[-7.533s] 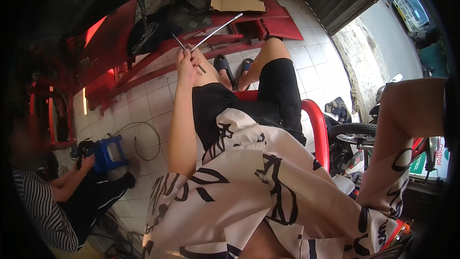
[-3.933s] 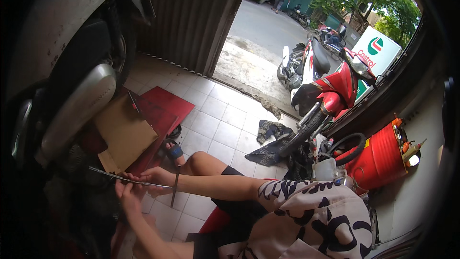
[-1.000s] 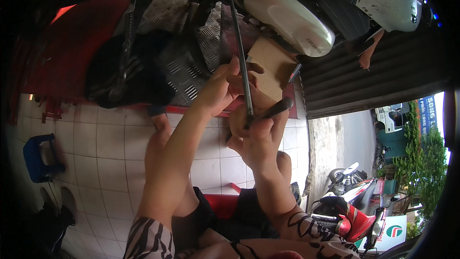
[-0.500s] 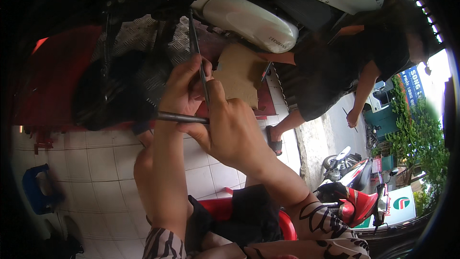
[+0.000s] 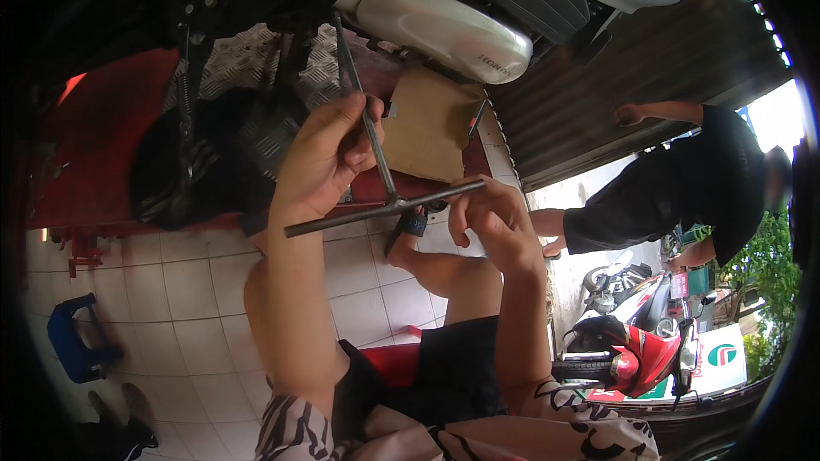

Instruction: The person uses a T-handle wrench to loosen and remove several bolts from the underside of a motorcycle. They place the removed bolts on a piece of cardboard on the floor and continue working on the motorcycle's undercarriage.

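A grey metal T-handle wrench point(image 5: 395, 201) slants up from my hands to the underside of a motorbike. Around its shaft are the fingers and thumb of my left hand point(image 5: 325, 154). My right hand point(image 5: 500, 226) is at the right end of the crossbar, its fingers loosely bent and apart. The bar's tip rests against the fingers there, not wrapped by them. The wrench's far end meets dark parts beside the bike's pale silver cover point(image 5: 444, 30), and what it fits on is hidden in shadow.
A brown cardboard sheet point(image 5: 427, 124) lies beyond my hands, near a red platform point(image 5: 102, 137) with a patterned metal plate. On the left tiled floor is a blue stool point(image 5: 81, 337). A person in dark clothes point(image 5: 675, 188) is at the right, with a red motorbike point(image 5: 632, 358) nearer.
The wrench's crossbar has turned. My right hand has shifted right, from gripping near the joint to the bar's end. The person at the right has moved farther off.
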